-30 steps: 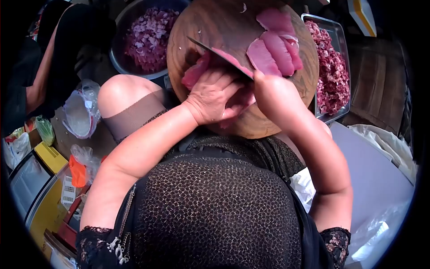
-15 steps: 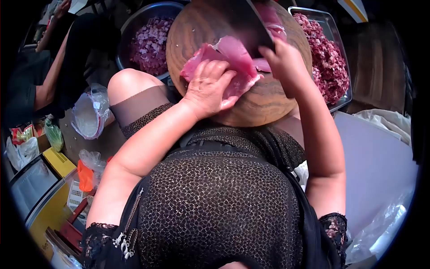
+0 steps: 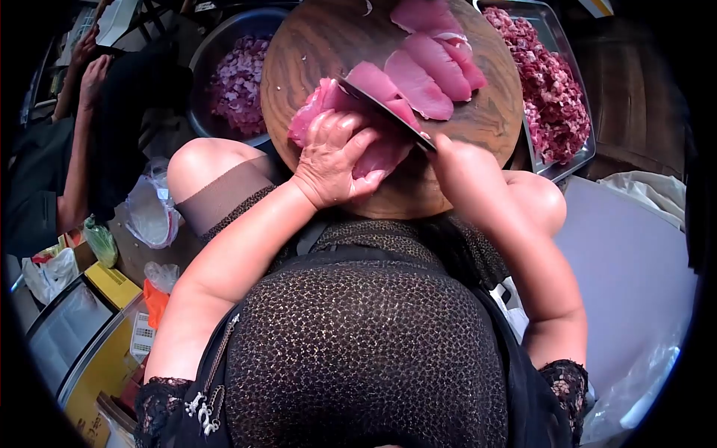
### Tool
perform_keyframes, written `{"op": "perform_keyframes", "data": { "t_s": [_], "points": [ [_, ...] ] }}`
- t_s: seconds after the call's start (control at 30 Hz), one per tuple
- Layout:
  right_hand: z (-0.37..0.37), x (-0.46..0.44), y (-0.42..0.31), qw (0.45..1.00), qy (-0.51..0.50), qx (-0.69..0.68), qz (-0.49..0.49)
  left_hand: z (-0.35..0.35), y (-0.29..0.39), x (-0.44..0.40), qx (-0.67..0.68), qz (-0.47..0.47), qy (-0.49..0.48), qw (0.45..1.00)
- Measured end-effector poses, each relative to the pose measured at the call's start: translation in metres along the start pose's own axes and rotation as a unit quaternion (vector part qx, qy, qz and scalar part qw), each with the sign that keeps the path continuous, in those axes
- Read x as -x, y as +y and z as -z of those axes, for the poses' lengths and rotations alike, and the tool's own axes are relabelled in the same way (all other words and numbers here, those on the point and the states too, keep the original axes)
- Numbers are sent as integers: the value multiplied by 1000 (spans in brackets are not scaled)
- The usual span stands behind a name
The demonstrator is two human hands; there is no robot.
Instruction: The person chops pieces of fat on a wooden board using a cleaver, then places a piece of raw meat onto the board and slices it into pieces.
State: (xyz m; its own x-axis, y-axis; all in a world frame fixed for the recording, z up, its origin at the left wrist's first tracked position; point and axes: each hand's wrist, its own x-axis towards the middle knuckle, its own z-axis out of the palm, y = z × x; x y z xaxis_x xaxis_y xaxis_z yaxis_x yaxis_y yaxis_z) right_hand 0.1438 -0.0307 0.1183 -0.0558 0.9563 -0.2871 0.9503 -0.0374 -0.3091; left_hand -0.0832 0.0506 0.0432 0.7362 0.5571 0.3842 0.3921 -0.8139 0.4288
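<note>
A piece of raw meat rests on a round wooden chopping board. My left hand presses and grips it from the near side, fingers curled over its top. In my right hand is the handle of a cleaver, mostly covered by my fingers. The blade stands edge-down in the meat just right of my left fingertips, slanting from upper left to lower right. Several flat meat slices overlap beyond the blade, toward the far right of the board.
A metal bowl of chopped meat stands left of the board. A metal tray heaped with minced meat is on the right. Another person's arm shows at far left. Plastic bags lie on the floor.
The cleaver has come down from its raised, blurred position into the meat, and my right hand is lower. More slices show on the board where the blade covered them. My left hand still holds the meat.
</note>
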Motion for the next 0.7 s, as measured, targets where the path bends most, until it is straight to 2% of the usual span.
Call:
{"op": "perform_keyframes", "data": {
  "t_s": [0.07, 0.13, 0.2, 0.27, 0.33, 0.47, 0.53, 0.6, 0.7],
  "points": [
    [7, -38, -18, 1000, -22, 7, 18, 1, 2, -2, -4, 11, 0, 1000],
    [-7, -76, -31, 997, 49, 41, 46, 0, 1, -2, -15, 10, 10, 1000],
    [-11, -101, -23, 998, 45, -11, 51, 4, 2, -4, -10, -8, -6, 1000],
    [8, -111, -12, 966, -132, 157, 160, 6, -1, -2, 4, -13, -8, 1000],
    [27, -88, -3, 992, -90, 42, 71, 8, 1, -3, -9, -13, -3, 1000],
    [40, -31, 24, 994, -102, 34, 20, 6, 1, -1, -1, -13, -12, 1000],
    [43, 1, 24, 996, -75, -18, -32, 6, 0, -1, -3, -17, -6, 1000],
    [28, 21, 28, 996, -59, -9, -61, 6, 1, -2, -5, -22, -8, 1000],
    [21, 49, 15, 997, -12, -44, -57, 5, -1, -2, -13, -25, -13, 1000]
  ]
}}
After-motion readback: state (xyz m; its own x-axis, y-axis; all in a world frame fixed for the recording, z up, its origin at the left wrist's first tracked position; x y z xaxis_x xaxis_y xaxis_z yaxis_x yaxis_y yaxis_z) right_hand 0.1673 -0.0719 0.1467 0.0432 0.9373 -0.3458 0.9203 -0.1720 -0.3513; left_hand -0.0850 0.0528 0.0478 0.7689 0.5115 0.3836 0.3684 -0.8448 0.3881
